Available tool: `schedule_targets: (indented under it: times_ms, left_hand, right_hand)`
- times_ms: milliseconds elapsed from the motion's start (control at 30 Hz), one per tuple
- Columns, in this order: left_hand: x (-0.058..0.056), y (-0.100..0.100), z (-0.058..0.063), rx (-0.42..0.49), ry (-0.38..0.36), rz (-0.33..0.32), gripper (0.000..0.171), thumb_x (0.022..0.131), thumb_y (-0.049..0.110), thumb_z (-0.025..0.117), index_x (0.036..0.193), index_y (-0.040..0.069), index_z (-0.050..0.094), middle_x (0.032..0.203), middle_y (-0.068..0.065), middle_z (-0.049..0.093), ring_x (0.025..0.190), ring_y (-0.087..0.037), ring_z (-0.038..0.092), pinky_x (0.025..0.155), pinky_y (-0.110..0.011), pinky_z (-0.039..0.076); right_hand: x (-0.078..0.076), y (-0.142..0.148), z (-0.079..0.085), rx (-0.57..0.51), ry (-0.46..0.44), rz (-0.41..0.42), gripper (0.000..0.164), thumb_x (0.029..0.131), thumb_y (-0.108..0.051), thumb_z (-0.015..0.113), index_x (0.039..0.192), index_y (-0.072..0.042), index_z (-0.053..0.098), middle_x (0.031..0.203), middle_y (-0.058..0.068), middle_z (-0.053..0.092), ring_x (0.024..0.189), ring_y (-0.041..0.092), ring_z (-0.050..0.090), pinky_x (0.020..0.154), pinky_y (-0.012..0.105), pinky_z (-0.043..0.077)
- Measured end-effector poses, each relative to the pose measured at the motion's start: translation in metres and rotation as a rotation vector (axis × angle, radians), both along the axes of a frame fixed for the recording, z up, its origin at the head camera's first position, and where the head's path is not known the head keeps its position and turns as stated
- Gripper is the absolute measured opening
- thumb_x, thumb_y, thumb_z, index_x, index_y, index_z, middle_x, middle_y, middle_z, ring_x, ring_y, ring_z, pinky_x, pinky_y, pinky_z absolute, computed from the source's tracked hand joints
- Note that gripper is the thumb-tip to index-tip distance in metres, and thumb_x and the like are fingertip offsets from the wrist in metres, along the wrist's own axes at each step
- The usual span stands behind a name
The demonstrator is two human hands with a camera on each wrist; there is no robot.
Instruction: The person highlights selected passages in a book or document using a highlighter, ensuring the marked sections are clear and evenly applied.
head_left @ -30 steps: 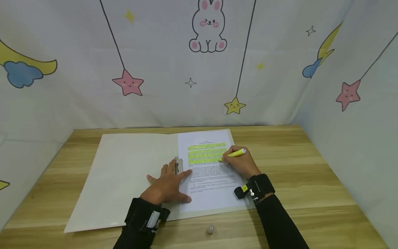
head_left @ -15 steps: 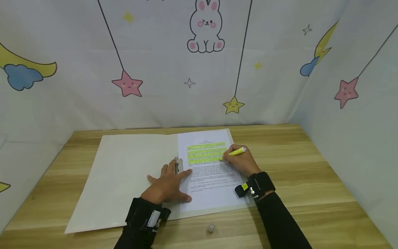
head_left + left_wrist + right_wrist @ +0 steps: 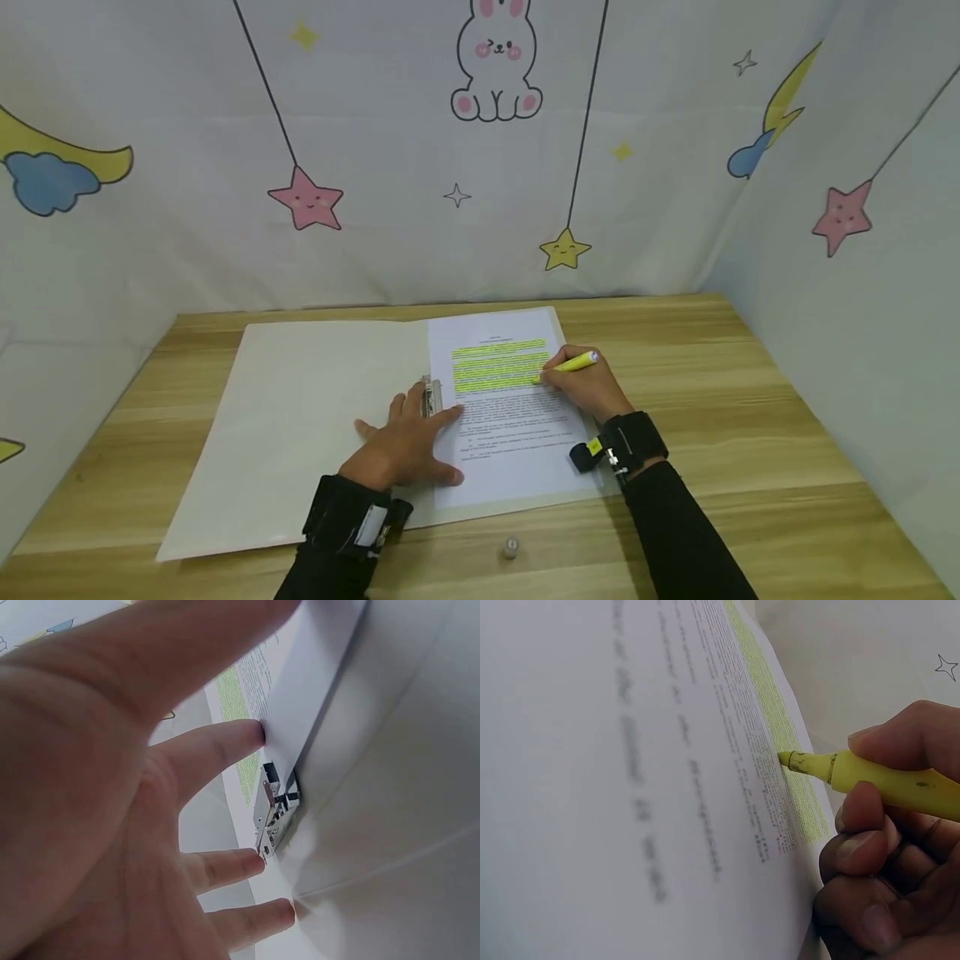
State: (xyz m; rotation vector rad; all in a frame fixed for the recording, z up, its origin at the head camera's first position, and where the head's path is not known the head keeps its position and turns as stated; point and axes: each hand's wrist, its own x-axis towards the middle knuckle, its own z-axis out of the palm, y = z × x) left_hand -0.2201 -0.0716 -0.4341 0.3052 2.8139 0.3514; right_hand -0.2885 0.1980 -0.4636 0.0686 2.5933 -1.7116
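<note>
Right hand [image 3: 591, 388], right of centre in head view, pinches yellow highlighter [image 3: 579, 362], tip at yellow-marked lines [image 3: 495, 367]. Left hand [image 3: 403, 447], lower centre, fingers spread, at printed sheet's [image 3: 517, 482] left edge by metal clip [image 3: 433, 398] of open folder [image 3: 300, 417]. Small grey cylinder [image 3: 511, 547], bottom centre.

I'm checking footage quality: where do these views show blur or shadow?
Right wrist: nearest print blurred, yellow highlighter clearer; left wrist: soft shadow on the white folder by the left hand; head: shadow on the table beside the right sleeve.
</note>
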Motion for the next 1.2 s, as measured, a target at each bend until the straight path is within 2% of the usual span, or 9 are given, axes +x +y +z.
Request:
schedule_targets:
  times_ms: [333,1200]
  left_hand:
    - [0.0004,0.0010,0.0010,-0.002,0.001,0.001,0.091,0.065,0.047,0.091,0.145,0.034,0.050,0.162,-0.022,0.016,0.143,-0.048,0.023,0.093,-0.091,0.015]
    - [0.0005,0.0012,0.0008,-0.001,0.001,0.000,0.091,0.064,0.045,0.091,0.145,0.034,0.051,0.161,-0.022,0.017,0.141,-0.049,0.025,0.091,-0.093,0.014]
  right_hand:
    - [-0.0011,0.0017,0.0017,0.021,0.007,0.006,0.009,0.079,-0.010,0.076,0.078,-0.005,0.068,0.085,0.008,0.062,0.075,0.020,0.057,0.061,0.027,0.046]
    - [0.0004,0.0042,0.0017,0.035,0.004,-0.005,0.012,0.081,-0.009,0.073,0.076,-0.005,0.063,0.091,0.009,0.063,0.080,0.024,0.058,0.059,0.028,0.042]
